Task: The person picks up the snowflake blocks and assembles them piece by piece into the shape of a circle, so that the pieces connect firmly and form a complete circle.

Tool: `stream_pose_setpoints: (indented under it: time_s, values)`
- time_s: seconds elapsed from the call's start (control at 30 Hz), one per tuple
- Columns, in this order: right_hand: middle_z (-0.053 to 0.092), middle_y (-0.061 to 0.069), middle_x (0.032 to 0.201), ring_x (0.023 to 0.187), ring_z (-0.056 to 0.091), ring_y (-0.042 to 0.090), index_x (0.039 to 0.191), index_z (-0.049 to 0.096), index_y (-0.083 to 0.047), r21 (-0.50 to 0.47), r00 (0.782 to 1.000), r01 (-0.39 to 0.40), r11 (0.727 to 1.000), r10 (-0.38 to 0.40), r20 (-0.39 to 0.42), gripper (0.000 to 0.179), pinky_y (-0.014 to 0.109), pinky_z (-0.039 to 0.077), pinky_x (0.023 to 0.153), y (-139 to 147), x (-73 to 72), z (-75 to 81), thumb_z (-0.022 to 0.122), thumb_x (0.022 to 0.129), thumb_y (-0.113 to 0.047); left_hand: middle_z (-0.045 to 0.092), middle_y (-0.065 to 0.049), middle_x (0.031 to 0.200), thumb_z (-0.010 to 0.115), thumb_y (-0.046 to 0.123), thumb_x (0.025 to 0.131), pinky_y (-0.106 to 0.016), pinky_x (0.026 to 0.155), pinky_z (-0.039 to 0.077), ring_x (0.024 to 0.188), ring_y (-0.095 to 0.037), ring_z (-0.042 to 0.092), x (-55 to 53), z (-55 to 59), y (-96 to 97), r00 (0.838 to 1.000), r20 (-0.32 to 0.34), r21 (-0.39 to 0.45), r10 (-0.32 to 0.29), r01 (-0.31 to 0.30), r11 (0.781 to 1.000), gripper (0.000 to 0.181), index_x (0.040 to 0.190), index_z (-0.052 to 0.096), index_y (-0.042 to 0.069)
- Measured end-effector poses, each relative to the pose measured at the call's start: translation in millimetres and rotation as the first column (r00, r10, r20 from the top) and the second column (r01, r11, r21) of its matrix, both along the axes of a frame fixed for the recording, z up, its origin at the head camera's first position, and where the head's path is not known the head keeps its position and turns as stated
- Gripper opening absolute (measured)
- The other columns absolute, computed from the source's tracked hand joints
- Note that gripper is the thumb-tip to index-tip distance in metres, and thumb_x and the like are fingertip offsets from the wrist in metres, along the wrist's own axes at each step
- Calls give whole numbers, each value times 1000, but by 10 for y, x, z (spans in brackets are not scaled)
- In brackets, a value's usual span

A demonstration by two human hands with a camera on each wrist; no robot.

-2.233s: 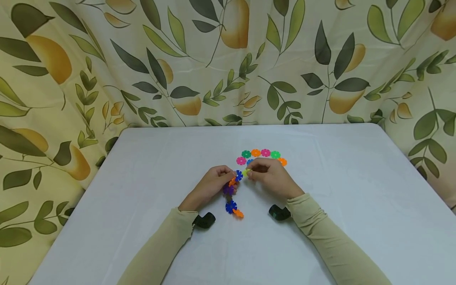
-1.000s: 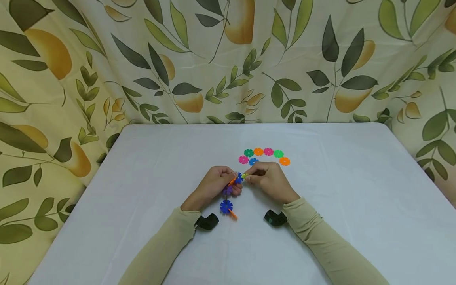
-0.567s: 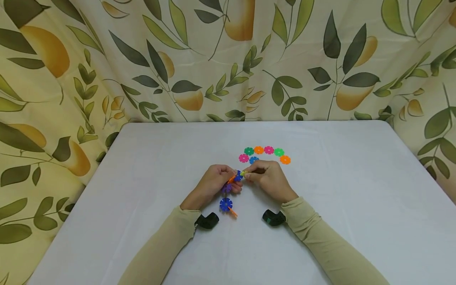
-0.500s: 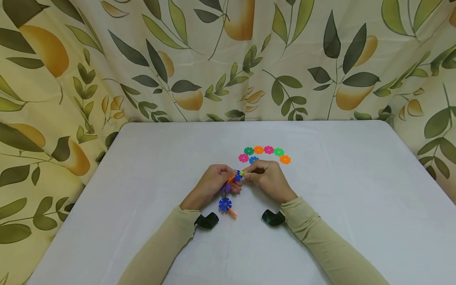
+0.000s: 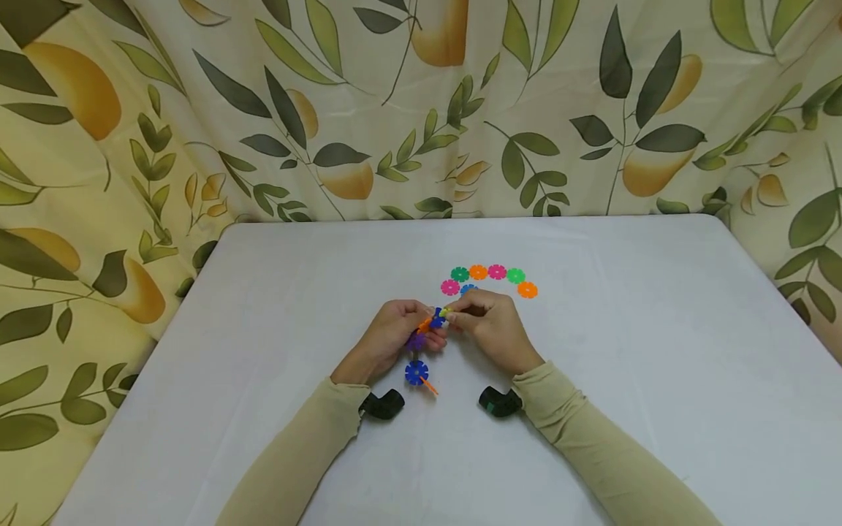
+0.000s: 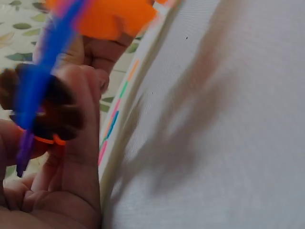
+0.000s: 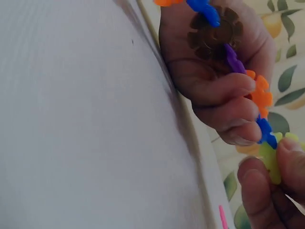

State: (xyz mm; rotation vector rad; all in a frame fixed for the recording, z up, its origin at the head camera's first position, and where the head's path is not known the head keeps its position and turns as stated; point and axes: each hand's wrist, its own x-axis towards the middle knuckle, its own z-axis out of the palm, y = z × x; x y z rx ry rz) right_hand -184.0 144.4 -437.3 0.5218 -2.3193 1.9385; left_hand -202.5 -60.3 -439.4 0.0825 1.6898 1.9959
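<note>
My left hand holds a chain of slotted plastic discs near its upper end. In the right wrist view, an orange disc, a purple disc and a brown disc run along it, with a blue disc at the top. Below the hand dangle another blue disc and a thin-looking orange disc. Between thumb and fingers, my right hand pinches a yellow disc against the upper blue disc. How deep their slots engage, I cannot tell.
Beyond the hands, several loose discs lie on the white table, among them a dark green disc, a light green disc and an orange disc. Black wrist mounts sit below both hands. A leaf-patterned curtain hangs behind.
The yellow disc was apart from the upper blue disc at first and now meets it. My right hand has come closer to the left. The dangling blue disc has turned and shifted slightly left.
</note>
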Motion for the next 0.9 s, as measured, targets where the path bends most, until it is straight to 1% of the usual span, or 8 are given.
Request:
stream_pose_setpoints:
  time_s: [0.1,0.23,0.33,0.47,0.6,0.67,0.77,0.9]
  values:
    - [76,12,87,74,70,29,95,80,2,30,1000,-17,999,17,-9,9,27,60,72,38,-18,20,75,95,9,76,-16,89,52,4,112,-31,76,65,73,-19,76,-3,6,15,999,-25,5,-21,21,1000,17,107,62,-9]
    - [74,10,86,76,67,28,98,81,-1,98,999,-46,994,48,-22,8,27,58,73,95,-48,50,76,96,5,76,-16,92,55,6,112,-32,78,65,75,-20,77,-7,1,23,997,-56,24,-44,45,999,16,108,60,-8]
    - [75,6,92,81,68,26,101,81,-4,163,999,-38,986,41,-14,7,28,58,78,128,-56,85,77,97,0,77,-17,95,55,10,113,-34,80,65,76,-20,77,-7,-8,29,998,-61,14,-33,34,999,16,111,59,-6]
    - [76,7,97,86,71,26,107,80,-3,225,1000,13,974,-14,4,10,28,58,80,188,-76,134,75,99,-2,77,-19,99,52,11,114,-36,83,65,78,-20,77,-6,-24,32,997,-75,-1,-4,4,1000,18,123,58,-4]
    - [75,14,98,85,73,31,110,77,4,226,995,96,969,-97,-7,13,25,56,78,253,-128,161,69,101,0,76,-19,100,49,9,115,-37,82,65,79,-21,77,-1,-38,36,996,-84,1,7,-7,1000,25,134,60,-1]
    - [75,16,99,85,72,31,111,77,5,232,990,140,963,-140,-16,15,24,54,76,275,-162,166,68,101,-1,76,-19,100,49,9,115,-36,81,65,79,-21,76,2,-44,39,997,-82,-6,14,-14,1000,27,136,62,0]
    - [74,15,99,83,67,27,113,78,4,280,981,192,941,-191,-31,17,24,51,72,294,-220,170,68,102,-5,75,-19,100,48,8,115,-36,80,65,78,-21,76,-2,-55,47,996,-88,-11,21,-22,1000,27,136,62,0]
    - [73,14,100,83,62,26,116,78,3,342,975,219,914,-219,-38,19,30,50,71,291,-290,178,69,102,-7,73,-18,100,46,6,114,-36,78,65,76,-20,76,-1,-52,63,994,-104,-3,18,-18,1000,25,134,59,-2]
